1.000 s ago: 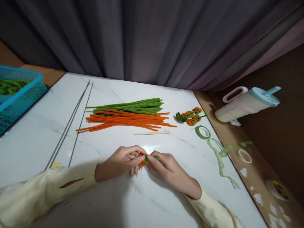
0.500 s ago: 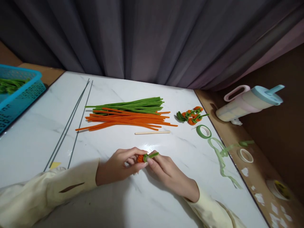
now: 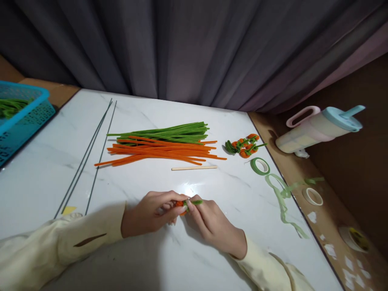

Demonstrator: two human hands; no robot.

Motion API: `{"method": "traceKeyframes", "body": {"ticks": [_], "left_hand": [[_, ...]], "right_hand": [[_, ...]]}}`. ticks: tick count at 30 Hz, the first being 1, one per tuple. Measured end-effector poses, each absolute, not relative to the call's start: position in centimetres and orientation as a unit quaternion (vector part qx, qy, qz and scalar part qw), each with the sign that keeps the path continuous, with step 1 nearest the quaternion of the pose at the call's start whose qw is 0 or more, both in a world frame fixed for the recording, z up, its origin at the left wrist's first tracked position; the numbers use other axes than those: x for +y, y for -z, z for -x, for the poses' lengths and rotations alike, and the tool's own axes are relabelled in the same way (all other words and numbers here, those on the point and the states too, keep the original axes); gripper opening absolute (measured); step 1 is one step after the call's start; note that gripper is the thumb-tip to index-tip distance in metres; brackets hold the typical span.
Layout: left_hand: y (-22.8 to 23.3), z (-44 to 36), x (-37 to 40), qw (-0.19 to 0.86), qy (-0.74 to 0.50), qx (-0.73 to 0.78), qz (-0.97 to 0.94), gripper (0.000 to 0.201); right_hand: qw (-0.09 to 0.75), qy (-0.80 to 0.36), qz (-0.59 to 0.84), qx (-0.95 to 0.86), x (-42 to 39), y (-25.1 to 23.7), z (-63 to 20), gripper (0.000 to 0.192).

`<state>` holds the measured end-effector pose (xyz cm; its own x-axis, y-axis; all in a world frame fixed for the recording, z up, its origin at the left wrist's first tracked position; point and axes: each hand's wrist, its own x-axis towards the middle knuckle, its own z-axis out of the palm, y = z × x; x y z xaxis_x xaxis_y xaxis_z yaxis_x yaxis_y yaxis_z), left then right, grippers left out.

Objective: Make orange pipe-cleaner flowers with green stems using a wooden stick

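Between my two hands is a small orange pipe-cleaner piece with a green stem (image 3: 180,204), held a little above the white marbled table. My left hand (image 3: 154,210) pinches its orange body between thumb and fingers. My right hand (image 3: 209,220) grips the green part with thumb and forefinger, and the green end pokes out to the right. Beyond my hands lie a thin wooden stick (image 3: 194,168), a bundle of orange pipe cleaners (image 3: 160,152) and a bundle of green pipe cleaners (image 3: 169,132). Finished-looking orange and green pieces (image 3: 245,145) are heaped on the right.
A roll of green tape (image 3: 260,166) and a curled green strip (image 3: 282,206) lie at the right edge. A tumbler (image 3: 315,131) stands beyond them, above a tape ring (image 3: 313,197) and paper scraps. At left are dark thin rods (image 3: 86,157) and a blue basket (image 3: 30,113).
My right hand has shifted slightly left and its thumb now presses closer to the orange body. The green end has dipped a little. The left hand keeps its pinch.
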<state>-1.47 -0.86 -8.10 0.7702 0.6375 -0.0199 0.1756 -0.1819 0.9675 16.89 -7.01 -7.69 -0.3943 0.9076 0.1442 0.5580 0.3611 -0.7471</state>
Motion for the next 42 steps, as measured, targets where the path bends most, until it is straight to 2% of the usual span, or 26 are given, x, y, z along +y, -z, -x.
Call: {"method": "traceKeyframes", "body": {"ticks": [5,10,15,19,24,32,42], "left_hand": [[8.0,1.4,-0.8,0.595,-0.212,0.263,-0.73,0.023],[8.1,1.3,-0.6,0.671,-0.194,0.274,-0.661,0.029],[8.1,1.1,-0.4,0.76,-0.165,0.297,-0.554,0.042],[7.8,0.9,0.0,0.82,-0.132,0.299,-0.471,0.043],[7.7,1.0,0.5,0.867,-0.072,0.255,-0.422,0.04],[7.8,1.1,0.5,0.868,-0.069,0.24,-0.43,0.033],[7.8,1.2,-0.1,0.803,-0.13,0.273,-0.514,0.033]], "right_hand": [[0.275,-0.372,0.481,-0.745,-6.9,7.2,-17.0,0.03],[0.281,-0.44,0.527,-0.671,-6.8,6.4,-17.5,0.033],[0.382,-0.36,0.51,-0.681,-6.8,6.4,-18.3,0.017],[0.407,-0.277,0.465,-0.735,-6.6,6.3,-18.6,0.025],[0.406,-0.275,0.447,-0.748,-6.5,6.4,-18.5,0.033],[0.415,-0.288,0.444,-0.74,-6.7,6.6,-18.1,0.033],[0.41,-0.308,0.466,-0.721,-6.9,6.4,-18.0,0.031]]}}
